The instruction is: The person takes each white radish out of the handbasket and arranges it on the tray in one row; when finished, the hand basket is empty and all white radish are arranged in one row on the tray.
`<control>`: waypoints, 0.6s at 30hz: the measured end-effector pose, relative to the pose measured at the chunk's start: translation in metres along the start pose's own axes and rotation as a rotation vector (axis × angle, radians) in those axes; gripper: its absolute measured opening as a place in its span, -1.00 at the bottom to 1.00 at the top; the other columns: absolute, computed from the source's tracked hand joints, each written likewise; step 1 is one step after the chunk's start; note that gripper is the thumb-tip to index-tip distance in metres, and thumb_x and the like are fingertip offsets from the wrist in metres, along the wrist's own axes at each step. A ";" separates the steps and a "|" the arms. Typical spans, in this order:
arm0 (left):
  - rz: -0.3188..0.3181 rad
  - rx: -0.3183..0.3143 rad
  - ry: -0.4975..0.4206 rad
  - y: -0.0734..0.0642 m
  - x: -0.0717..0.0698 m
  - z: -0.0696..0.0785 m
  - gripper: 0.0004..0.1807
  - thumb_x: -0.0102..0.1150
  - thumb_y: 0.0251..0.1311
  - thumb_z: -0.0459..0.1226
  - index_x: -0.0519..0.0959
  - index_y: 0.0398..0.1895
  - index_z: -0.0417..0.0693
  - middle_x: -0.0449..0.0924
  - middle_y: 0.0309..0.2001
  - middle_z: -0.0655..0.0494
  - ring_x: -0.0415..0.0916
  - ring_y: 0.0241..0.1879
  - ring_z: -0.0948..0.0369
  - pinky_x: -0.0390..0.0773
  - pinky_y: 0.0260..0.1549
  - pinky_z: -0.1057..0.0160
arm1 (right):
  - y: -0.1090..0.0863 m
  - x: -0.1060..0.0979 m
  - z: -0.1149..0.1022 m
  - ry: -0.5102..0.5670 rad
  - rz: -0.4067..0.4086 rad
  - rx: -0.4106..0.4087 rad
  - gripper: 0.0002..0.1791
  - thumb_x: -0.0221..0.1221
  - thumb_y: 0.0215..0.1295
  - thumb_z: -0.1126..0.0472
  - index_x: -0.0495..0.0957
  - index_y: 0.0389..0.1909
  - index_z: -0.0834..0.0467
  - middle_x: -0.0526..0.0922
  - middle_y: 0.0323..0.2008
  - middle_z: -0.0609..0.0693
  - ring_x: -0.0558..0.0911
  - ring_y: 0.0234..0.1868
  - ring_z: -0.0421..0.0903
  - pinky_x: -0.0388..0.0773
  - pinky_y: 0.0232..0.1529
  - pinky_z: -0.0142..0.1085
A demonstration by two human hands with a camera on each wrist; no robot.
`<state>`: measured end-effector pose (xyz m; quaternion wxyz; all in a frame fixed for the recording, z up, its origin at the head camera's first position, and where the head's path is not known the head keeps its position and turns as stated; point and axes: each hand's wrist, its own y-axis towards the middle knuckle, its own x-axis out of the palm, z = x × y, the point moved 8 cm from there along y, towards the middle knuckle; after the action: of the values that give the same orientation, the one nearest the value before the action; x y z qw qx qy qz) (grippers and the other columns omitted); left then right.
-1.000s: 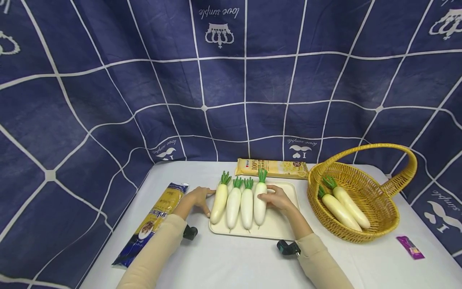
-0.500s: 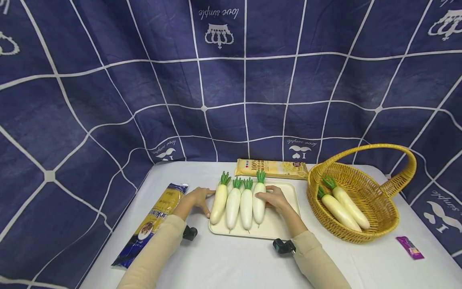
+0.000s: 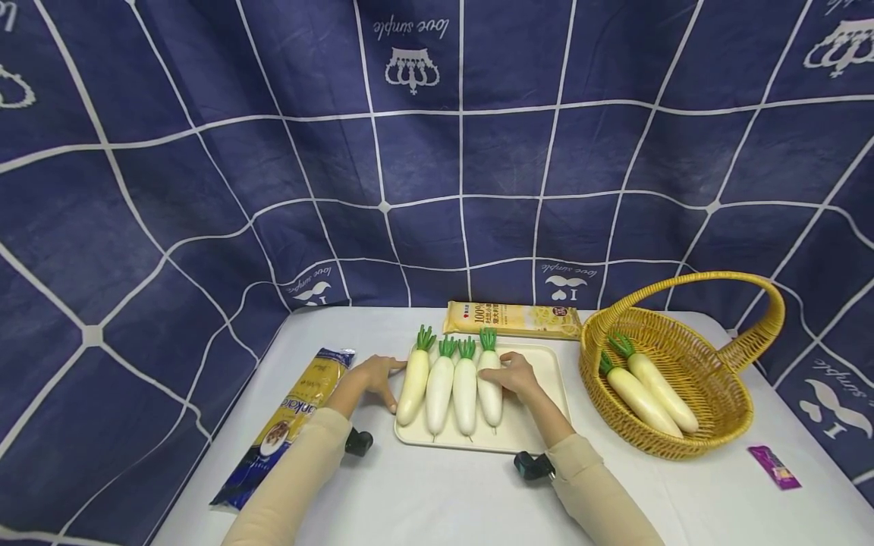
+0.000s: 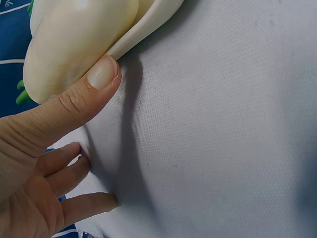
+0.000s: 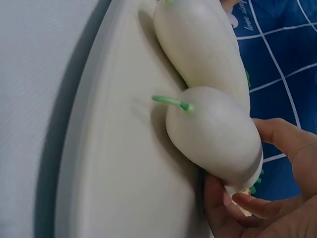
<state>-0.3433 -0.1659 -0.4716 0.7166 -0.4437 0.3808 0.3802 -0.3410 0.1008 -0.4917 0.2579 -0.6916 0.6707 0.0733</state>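
Four-abreast white radishes with green tops lie on a cream tray (image 3: 539,425). My right hand (image 3: 517,377) grips the rightmost white radish (image 3: 490,398), thumb on one side and fingers at the other. In the right wrist view this radish (image 5: 213,134) sits against its neighbour (image 5: 203,44). My left hand (image 3: 372,377) is at the tray's left edge, beside the leftmost radish (image 3: 413,383). In the left wrist view its thumb (image 4: 101,79) touches the tray rim close under that radish (image 4: 74,49), and the other fingers are spread apart, holding nothing.
A wicker basket (image 3: 737,409) with two radishes (image 3: 655,394) stands at the right. Behind the tray lies a yellow noodle packet (image 3: 512,318); a blue and yellow packet (image 3: 287,425) lies at the left. A small purple packet (image 3: 774,467) is near the right edge.
My right hand has moved slightly left with the rightmost radish, bringing it closer to its neighbour. The left hand has stayed at the tray's edge.
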 end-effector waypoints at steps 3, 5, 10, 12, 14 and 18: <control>0.000 -0.001 0.001 0.000 0.000 0.000 0.06 0.62 -0.52 -0.19 0.38 0.30 -0.02 0.29 0.30 -0.26 0.18 0.29 -0.22 0.21 0.28 -0.14 | -0.003 0.002 0.000 -0.023 -0.043 -0.003 -0.16 0.39 -0.06 0.06 0.29 0.18 0.40 0.41 0.07 0.42 0.55 -0.41 -0.02 0.61 -0.52 -0.32; 0.002 0.001 0.002 0.000 0.000 0.000 0.06 0.62 -0.52 -0.19 0.38 0.29 -0.02 0.29 0.29 -0.26 0.19 0.29 -0.21 0.21 0.28 -0.13 | -0.004 0.003 0.001 -0.041 -0.073 0.001 -0.14 0.38 -0.04 0.02 0.27 0.21 0.39 0.45 0.01 0.40 0.55 -0.49 -0.06 0.62 -0.56 -0.31; -0.001 -0.002 0.004 0.001 0.001 -0.001 0.06 0.62 -0.52 -0.19 0.38 0.30 -0.01 0.29 0.30 -0.26 0.19 0.30 -0.21 0.21 0.28 -0.13 | -0.008 0.001 0.003 -0.076 -0.123 -0.005 -0.12 0.34 0.03 -0.04 0.23 0.25 0.39 0.54 -0.30 0.22 0.54 -0.63 -0.12 0.63 -0.60 -0.31; -0.006 -0.009 0.005 0.001 0.001 -0.002 0.06 0.62 -0.51 -0.19 0.38 0.30 0.00 0.28 0.30 -0.25 0.18 0.30 -0.21 0.21 0.28 -0.14 | -0.010 -0.002 0.001 -0.096 -0.134 -0.018 -0.12 0.32 0.05 -0.04 0.22 0.25 0.41 0.54 -0.43 0.15 0.53 -0.64 -0.14 0.62 -0.61 -0.32; -0.007 -0.012 0.006 0.001 0.001 -0.002 0.06 0.62 -0.51 -0.18 0.38 0.30 0.00 0.27 0.31 -0.25 0.17 0.30 -0.21 0.21 0.28 -0.15 | -0.012 -0.005 -0.001 -0.118 -0.137 -0.032 -0.14 0.31 0.07 -0.03 0.23 0.24 0.42 0.54 -0.53 0.11 0.53 -0.66 -0.14 0.61 -0.61 -0.33; -0.007 -0.011 0.009 0.000 0.001 -0.001 0.06 0.62 -0.51 -0.18 0.38 0.30 -0.01 0.27 0.31 -0.25 0.17 0.30 -0.22 0.20 0.28 -0.15 | -0.017 -0.013 -0.005 -0.140 -0.143 -0.053 -0.20 0.29 0.09 0.01 0.25 0.22 0.42 0.57 -0.55 0.13 0.56 -0.65 -0.12 0.62 -0.59 -0.29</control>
<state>-0.3434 -0.1666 -0.4728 0.7139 -0.4507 0.3801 0.3777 -0.3268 0.1092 -0.4773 0.2903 -0.7375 0.5977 0.1207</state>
